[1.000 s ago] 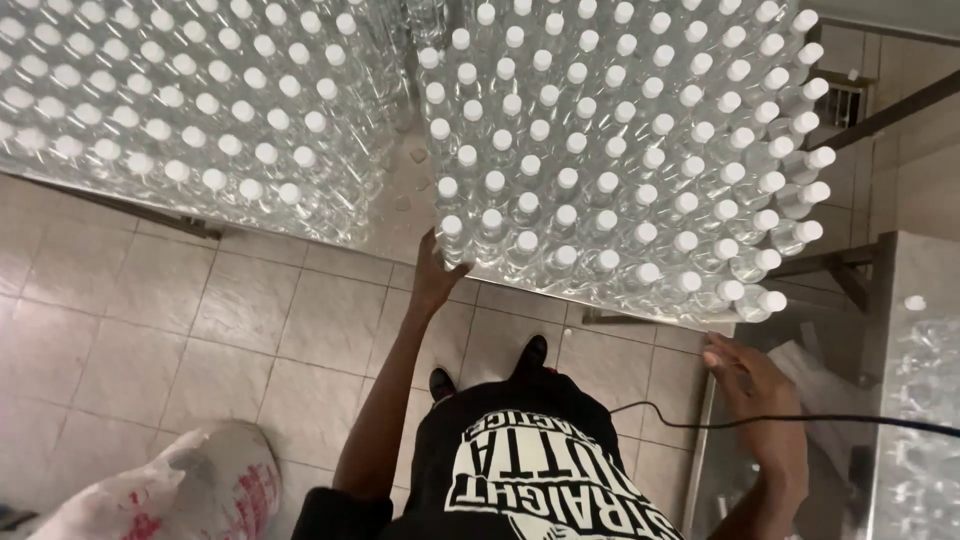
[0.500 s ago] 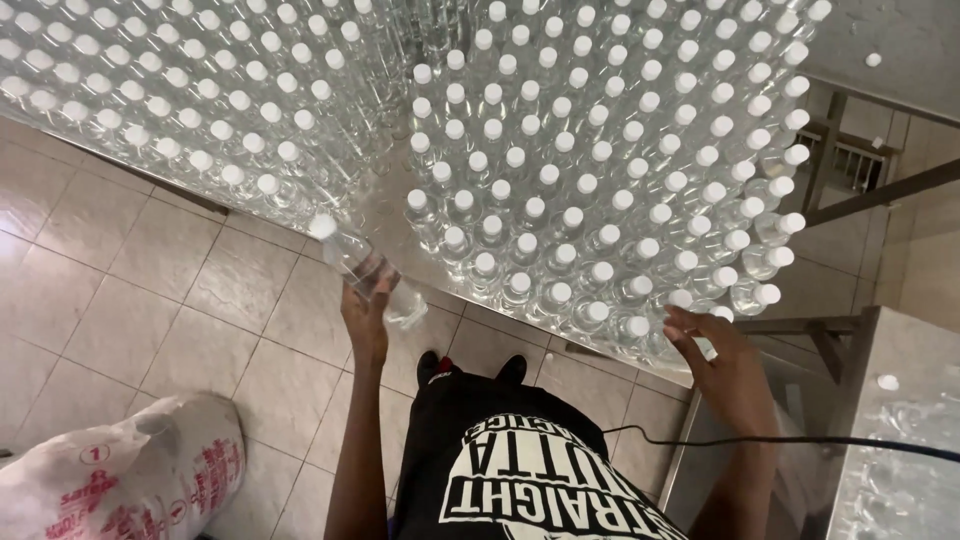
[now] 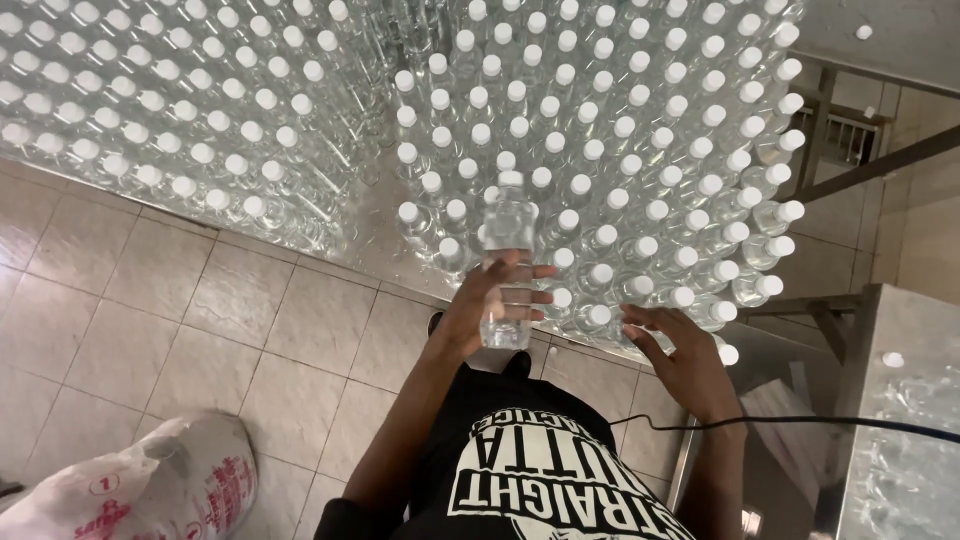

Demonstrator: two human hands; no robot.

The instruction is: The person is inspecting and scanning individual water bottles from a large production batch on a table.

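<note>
Head view: left hand (image 3: 490,300) grips a clear capped bottle (image 3: 507,262), upright at the near edge of the right block of bottles (image 3: 620,150). Right hand (image 3: 680,355), fingers spread and empty, touches that block's near-right edge above the tiled floor (image 3: 200,320).

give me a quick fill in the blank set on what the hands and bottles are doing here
1. The left hand holds a clear plastic bottle with a ____ cap.
2. The right hand holds nothing and rests at the near edge of the ____ block of stacked bottles.
3. The floor is covered with ____.
4. A white ____ lies at the lower left.

Missing words: white; right; tiles; sack
</note>
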